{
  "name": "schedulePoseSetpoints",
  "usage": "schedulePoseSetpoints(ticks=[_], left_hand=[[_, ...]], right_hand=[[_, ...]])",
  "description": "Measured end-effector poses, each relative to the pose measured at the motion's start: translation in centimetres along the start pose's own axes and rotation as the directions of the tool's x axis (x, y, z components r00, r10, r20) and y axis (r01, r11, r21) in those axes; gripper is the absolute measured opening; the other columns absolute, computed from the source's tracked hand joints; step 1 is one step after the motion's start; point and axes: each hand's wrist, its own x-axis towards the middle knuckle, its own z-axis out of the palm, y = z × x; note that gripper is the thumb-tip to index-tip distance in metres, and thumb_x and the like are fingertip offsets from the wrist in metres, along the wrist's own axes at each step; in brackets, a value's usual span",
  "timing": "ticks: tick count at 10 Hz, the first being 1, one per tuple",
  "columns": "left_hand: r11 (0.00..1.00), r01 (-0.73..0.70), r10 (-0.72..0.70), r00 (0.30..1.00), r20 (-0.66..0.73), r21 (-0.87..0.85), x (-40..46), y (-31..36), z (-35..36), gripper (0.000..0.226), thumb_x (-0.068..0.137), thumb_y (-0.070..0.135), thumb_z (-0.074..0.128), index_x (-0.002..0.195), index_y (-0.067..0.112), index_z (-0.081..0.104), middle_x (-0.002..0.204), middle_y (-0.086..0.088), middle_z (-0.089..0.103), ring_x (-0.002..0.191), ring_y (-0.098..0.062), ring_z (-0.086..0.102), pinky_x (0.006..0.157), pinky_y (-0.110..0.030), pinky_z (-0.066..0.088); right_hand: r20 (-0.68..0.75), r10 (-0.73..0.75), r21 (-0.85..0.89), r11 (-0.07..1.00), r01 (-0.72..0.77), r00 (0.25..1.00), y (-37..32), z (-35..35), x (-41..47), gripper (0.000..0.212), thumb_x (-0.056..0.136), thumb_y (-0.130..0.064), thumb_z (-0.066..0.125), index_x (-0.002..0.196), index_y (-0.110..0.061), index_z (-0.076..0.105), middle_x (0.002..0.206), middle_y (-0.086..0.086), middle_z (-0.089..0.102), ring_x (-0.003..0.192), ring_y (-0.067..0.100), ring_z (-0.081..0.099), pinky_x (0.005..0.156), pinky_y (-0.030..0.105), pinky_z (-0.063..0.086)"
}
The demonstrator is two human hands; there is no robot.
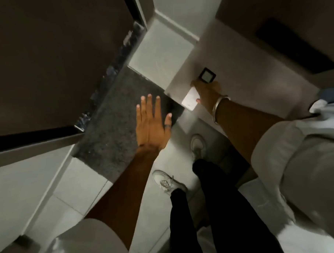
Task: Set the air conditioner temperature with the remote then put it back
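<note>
A white, flat remote [189, 98] lies against the pale wall [236, 66] at the right, partly covered by my right hand [208, 90]. That hand wraps it from above, with the thumb tip on its lower edge. A metal bangle sits on that wrist. Just beyond the knuckles, a small dark square panel with a grey screen [207, 75] is on the same wall. My left hand [151, 123] floats flat over the floor, fingers spread, holding nothing. The air conditioner is out of view.
A dark doormat [119, 117] lies on the pale tiled floor [159, 50] below my left hand. A dark door [54, 54] fills the left. My white shoes [167, 180] stand near the mat. A dark slot [297, 51] sits further along the right wall.
</note>
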Motion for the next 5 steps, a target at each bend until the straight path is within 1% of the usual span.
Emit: schedulePoseSetpoints(ticks=[1,2,3,4,5], left_hand=[[0.997,0.064,-0.064,0.998,0.004,-0.031,1.9,0.8,2.7,0.072,0.107,0.051,0.027,0.165,0.012,0.009,0.173,-0.020,0.005,0.161,-0.036,-0.003,0.132,-0.050,0.001],[0.997,0.079,-0.078,0.996,0.033,-0.025,2.5,1.2,4.7,0.071,0.107,0.050,0.027,0.165,0.012,0.010,0.173,-0.019,0.004,0.161,-0.036,-0.004,0.132,-0.050,0.001],[0.997,0.072,-0.071,0.997,0.041,-0.028,2.2,1.3,4.7,0.071,0.108,0.051,0.027,0.165,0.013,0.009,0.174,-0.018,0.003,0.161,-0.035,-0.005,0.132,-0.050,0.001],[0.993,0.118,-0.118,0.993,-0.003,-0.033,1.0,1.3,3.9,0.071,0.107,0.052,0.025,0.165,0.014,0.009,0.173,-0.018,0.003,0.161,-0.034,-0.005,0.132,-0.048,-0.001],[0.991,0.133,-0.133,0.991,0.000,-0.028,-1.2,1.1,1.5,0.072,0.107,0.053,0.025,0.165,0.013,0.009,0.174,-0.018,0.004,0.161,-0.034,-0.005,0.132,-0.048,-0.001]], right_hand=[[0.012,-0.001,-0.054,0.999,0.002,1.000,1.5,1.0,3.8,0.042,0.081,-0.030,0.087,0.110,-0.005,0.069,0.109,0.007,0.073,0.097,0.022,0.071,0.080,0.042,0.067],[-0.046,-0.025,-0.101,0.995,0.020,0.999,3.0,1.2,6.6,0.045,0.072,-0.031,0.091,0.102,-0.002,0.075,0.105,0.009,0.082,0.095,0.022,0.078,0.084,0.046,0.068],[-0.073,-0.046,-0.162,0.986,0.034,0.996,2.8,1.3,7.3,0.036,0.073,-0.034,0.089,0.093,-0.008,0.075,0.106,0.010,0.082,0.098,0.024,0.078,0.087,0.048,0.067],[-0.013,-0.052,-0.455,0.890,0.041,0.999,2.0,1.6,6.5,0.066,0.086,-0.061,0.072,0.125,-0.008,0.066,0.138,0.014,0.067,0.127,0.029,0.065,0.110,0.047,0.053],[-0.040,-0.076,-0.517,0.855,0.044,0.996,2.6,1.0,3.8,0.095,0.090,-0.069,0.062,0.152,0.000,0.043,0.154,0.020,0.051,0.140,0.034,0.054,0.117,0.046,0.045]])
